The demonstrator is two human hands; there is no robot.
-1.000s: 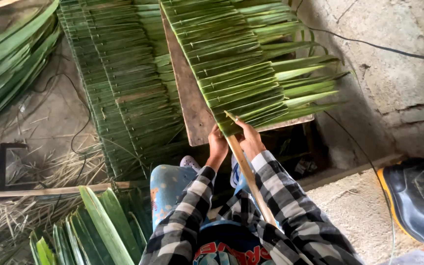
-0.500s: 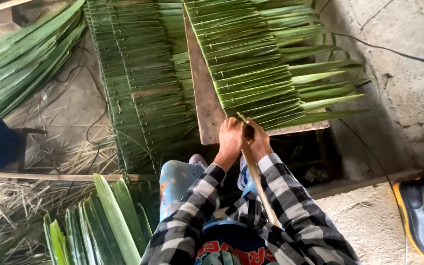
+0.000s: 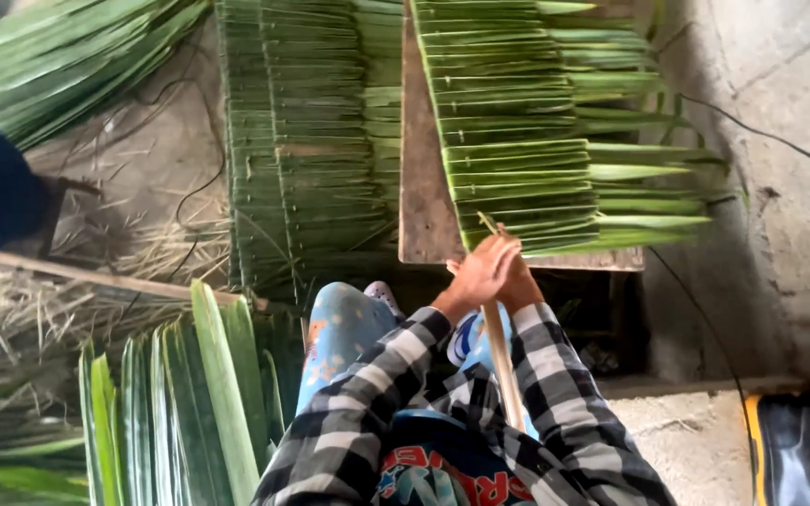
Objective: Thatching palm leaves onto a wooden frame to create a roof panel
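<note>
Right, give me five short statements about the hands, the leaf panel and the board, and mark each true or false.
1. Both hands, left hand and right hand, meet at the near edge of the stitched green palm-leaf panel. True.
2. The panel lies on a worn wooden board. True.
3. The sleeves are plain red. False: black-and-white checked sleeves.
4. A long pale wooden slat runs from the hands toward the lap. True.
5. Loose long green leaves lie on the person's right. False: on their left.

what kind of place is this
Probably a small rustic workshop for weaving palm-leaf thatch. Both hands work at a folded-leaf panel on a wooden board, finished panels lie stacked alongside, and dry scraps litter the bare floor.
</note>
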